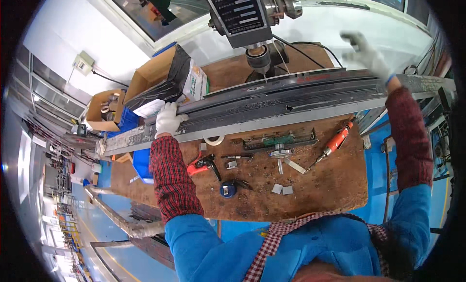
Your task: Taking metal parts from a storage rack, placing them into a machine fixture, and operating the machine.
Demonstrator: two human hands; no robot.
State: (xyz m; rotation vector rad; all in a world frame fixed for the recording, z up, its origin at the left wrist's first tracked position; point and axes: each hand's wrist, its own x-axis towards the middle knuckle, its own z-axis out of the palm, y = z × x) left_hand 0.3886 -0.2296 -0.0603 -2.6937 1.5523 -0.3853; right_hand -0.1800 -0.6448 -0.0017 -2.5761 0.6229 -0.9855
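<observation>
Profile (262, 109) across workbench (323, 194); drill press (247, 22) behind, tape measure (227, 188) in front.

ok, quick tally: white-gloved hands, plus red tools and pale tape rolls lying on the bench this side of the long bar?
White-gloved hands: 2 (left hand, right hand)
Red tools: 2 (red-and-black tool, red-orange tool)
Pale tape roll: 1
Total: 5

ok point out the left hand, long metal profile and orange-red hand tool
left hand (168, 120): head view, back of the white glove
long metal profile (276, 108): head view, dark face near its middle
orange-red hand tool (338, 139): head view, middle of its body
</observation>
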